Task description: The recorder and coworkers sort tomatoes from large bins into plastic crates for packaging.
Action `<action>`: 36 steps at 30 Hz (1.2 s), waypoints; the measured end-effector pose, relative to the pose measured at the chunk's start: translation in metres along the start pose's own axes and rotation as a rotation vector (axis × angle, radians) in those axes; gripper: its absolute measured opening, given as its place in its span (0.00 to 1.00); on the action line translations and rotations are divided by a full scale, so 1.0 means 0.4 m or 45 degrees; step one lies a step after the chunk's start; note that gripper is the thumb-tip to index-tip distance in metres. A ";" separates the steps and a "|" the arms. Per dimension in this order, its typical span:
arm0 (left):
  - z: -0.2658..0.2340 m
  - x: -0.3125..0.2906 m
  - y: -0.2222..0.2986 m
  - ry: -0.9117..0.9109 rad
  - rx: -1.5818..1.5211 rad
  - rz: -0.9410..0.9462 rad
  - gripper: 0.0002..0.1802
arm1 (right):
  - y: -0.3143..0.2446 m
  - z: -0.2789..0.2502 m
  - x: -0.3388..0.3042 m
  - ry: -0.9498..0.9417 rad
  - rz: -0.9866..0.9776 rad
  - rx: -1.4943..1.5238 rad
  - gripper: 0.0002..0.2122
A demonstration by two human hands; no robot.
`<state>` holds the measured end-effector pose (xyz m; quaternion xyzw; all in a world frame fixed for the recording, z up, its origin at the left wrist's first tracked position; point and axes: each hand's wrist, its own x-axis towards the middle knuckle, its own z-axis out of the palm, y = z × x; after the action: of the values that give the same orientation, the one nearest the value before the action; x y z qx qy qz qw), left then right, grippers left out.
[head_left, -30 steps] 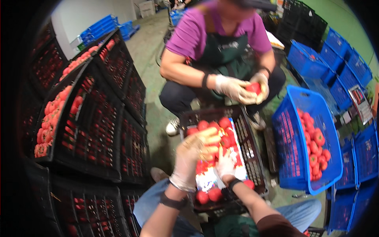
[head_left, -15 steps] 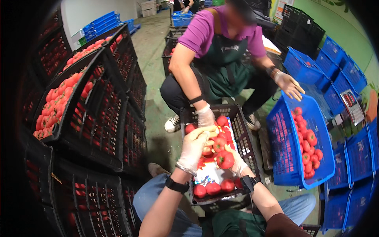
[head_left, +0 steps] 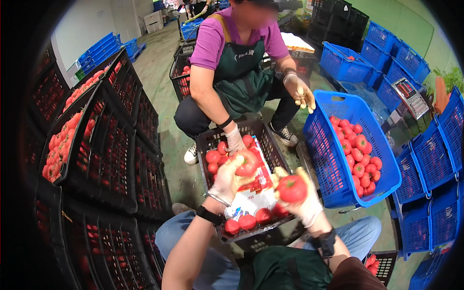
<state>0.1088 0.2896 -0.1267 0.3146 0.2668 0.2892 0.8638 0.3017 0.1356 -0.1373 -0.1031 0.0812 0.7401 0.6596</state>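
My gloved left hand (head_left: 227,180) is closed round a red tomato (head_left: 247,163) above the middle of a black crate (head_left: 276,148). In my gloved right hand (head_left: 305,205) another tomato (head_left: 293,189) is held, over the crate's right side, its green stem end showing. Below my hands a white printed sheet (head_left: 252,202) with red and blue patches lies in the crate. A few tomatoes (head_left: 247,222) line its near edge, and more sit at its far left. A co-worker's gloved hand (head_left: 234,138) reaches into the far end, its fingertips partly hidden.
A co-worker in a purple shirt (head_left: 205,50) squats opposite, other hand near a blue basket (head_left: 314,166) of tomatoes at right. Stacked black crates (head_left: 108,164) of tomatoes stand at left, blue baskets (head_left: 416,220) along the right. A scale-like device (head_left: 411,98) stands beyond.
My hands have moved apart, each with a tomato, the right one away to the right. The co-worker's free hand has lowered beside the blue basket. The whole view has shifted somewhat.
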 end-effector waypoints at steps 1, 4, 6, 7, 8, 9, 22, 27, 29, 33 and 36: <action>-0.002 0.005 0.013 -0.024 -0.032 0.067 0.22 | -0.033 -0.004 -0.027 0.115 -0.150 0.090 0.28; -0.007 -0.022 0.083 0.018 -0.192 0.251 0.24 | -0.221 0.033 -0.076 0.040 -0.620 0.446 0.28; 0.026 -0.043 0.134 0.000 -0.352 0.316 0.25 | -0.380 0.057 -0.149 -0.322 -1.075 0.005 0.33; -0.009 -0.061 0.161 -0.021 -0.270 0.374 0.25 | -0.417 0.046 -0.157 -0.329 -0.963 0.169 0.36; 0.005 -0.085 0.183 0.062 -0.335 0.417 0.26 | -0.434 0.049 -0.158 -0.337 -0.866 0.322 0.39; 0.005 -0.095 0.195 0.070 -0.336 0.471 0.26 | -0.407 0.049 -0.111 -0.187 -1.078 0.086 0.42; 0.004 -0.147 0.215 0.122 -0.422 0.432 0.31 | 0.283 -0.313 0.615 0.923 -0.083 -2.879 0.45; -0.037 -0.136 0.212 0.186 -0.380 0.450 0.31 | 0.281 -0.338 0.613 0.837 -0.334 -2.849 0.38; -0.053 -0.122 0.205 0.195 -0.403 0.416 0.29 | 0.251 -0.362 0.589 0.707 -0.350 -2.906 0.39; -0.067 -0.093 0.192 0.373 -0.517 0.330 0.22 | 0.172 -0.337 0.504 0.487 -0.109 -1.645 0.38; -0.103 -0.087 0.178 0.447 -0.417 0.316 0.17 | 0.123 -0.212 0.348 0.123 0.048 -0.508 0.37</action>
<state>0.0348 0.3275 -0.0944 0.1460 0.3218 0.4822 0.8016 0.2413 0.2419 -0.2561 -0.2656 -0.0338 0.7479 0.6075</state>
